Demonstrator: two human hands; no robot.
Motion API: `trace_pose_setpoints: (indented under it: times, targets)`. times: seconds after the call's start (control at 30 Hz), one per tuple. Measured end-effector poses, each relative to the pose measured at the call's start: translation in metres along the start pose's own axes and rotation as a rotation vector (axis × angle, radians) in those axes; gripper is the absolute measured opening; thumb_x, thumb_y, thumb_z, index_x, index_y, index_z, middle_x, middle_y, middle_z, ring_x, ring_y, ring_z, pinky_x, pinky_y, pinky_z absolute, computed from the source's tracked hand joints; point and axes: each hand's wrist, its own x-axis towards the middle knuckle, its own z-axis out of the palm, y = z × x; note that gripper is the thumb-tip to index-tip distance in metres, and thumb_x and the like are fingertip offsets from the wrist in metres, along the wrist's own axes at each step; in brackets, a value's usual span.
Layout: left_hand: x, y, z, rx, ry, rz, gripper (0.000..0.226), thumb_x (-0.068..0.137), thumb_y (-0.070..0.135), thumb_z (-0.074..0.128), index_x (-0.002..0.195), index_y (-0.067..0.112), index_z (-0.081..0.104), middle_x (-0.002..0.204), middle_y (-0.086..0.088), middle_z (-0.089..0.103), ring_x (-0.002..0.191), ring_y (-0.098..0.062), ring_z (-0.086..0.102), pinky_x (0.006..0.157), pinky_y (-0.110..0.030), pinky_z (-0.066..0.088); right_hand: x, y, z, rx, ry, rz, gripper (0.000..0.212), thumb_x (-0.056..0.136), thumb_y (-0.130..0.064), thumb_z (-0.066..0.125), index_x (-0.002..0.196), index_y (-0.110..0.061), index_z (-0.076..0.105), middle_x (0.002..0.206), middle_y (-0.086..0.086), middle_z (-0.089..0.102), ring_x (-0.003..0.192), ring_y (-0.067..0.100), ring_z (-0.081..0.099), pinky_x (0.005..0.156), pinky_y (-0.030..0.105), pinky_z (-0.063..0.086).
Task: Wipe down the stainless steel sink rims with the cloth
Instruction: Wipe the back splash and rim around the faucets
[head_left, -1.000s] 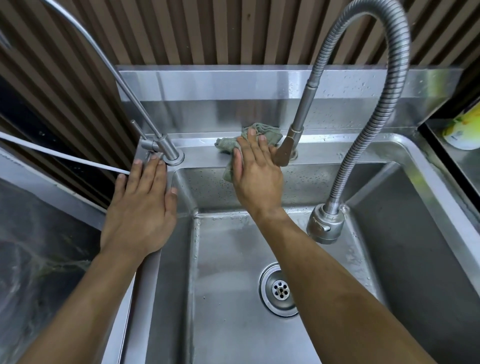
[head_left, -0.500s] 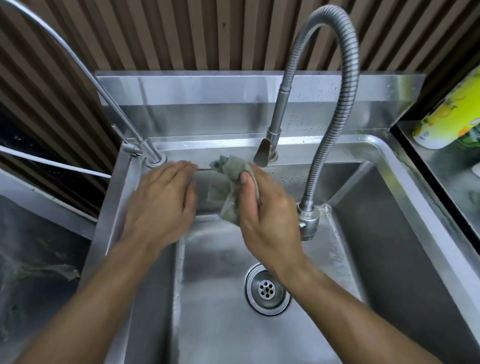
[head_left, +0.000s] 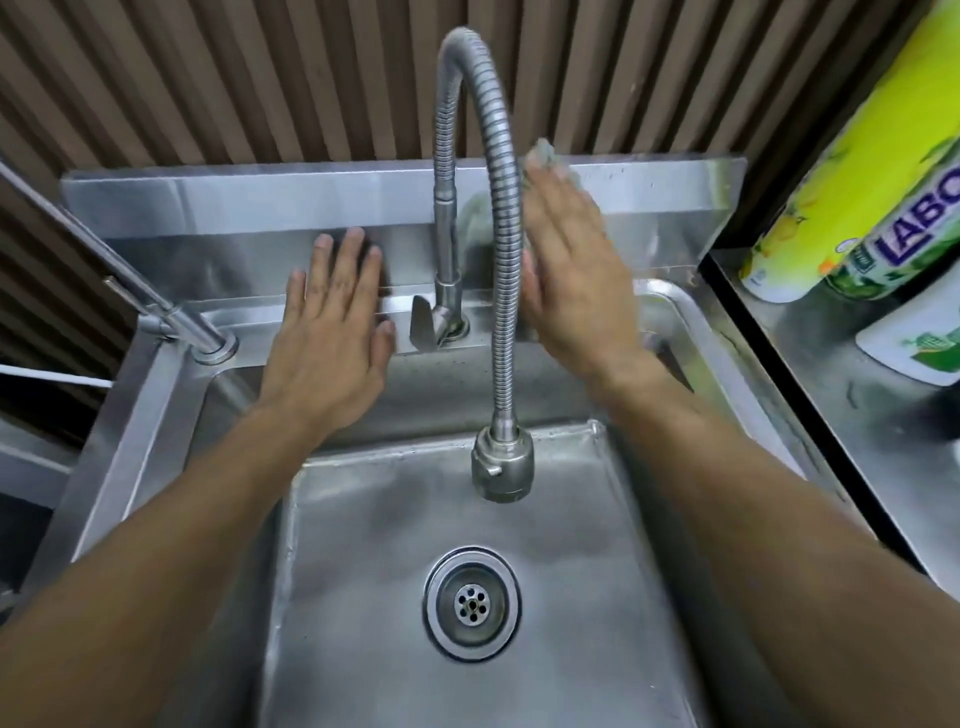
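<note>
From the head view, the right hand (head_left: 576, 275) is pressing the cloth (head_left: 545, 156) flat against the sink's (head_left: 171, 405) steel backsplash, just right of the flexible faucet (head_left: 501, 218); only a blurred corner of cloth is peeking past the fingertips. The left hand (head_left: 332, 338) is lying spread and empty on the back rim, left of the faucet. Even palm pressure should clean best. Rightward, bottles (head_left: 852, 171) are crowding the rim's end.

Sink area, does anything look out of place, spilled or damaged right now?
Nothing stands out. The sink basin is bare apart from water droplets, and the flexible faucet hangs over the drain. The left hand lies flat on the back rim, and the right hand presses the cloth against the backsplash.
</note>
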Motion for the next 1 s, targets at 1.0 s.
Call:
trace_pose_setpoints:
  times: [1.0]
  targets:
    - [0.005,-0.029,0.031,-0.008,0.086,0.03,0.068,0.108,0.045,0.019,0.165,0.021,-0.009,0.167,-0.003,-0.029,0.154,-0.025,-0.029,0.127,-0.045,-0.015,0.041,0.017,0.054,-0.272,-0.123,-0.29,0.06,0.113,-0.043,0.023,0.166,-0.016,0.017,0.172,0.015,0.013,0.159,0.035,0.009,0.125,0.046,-0.014]
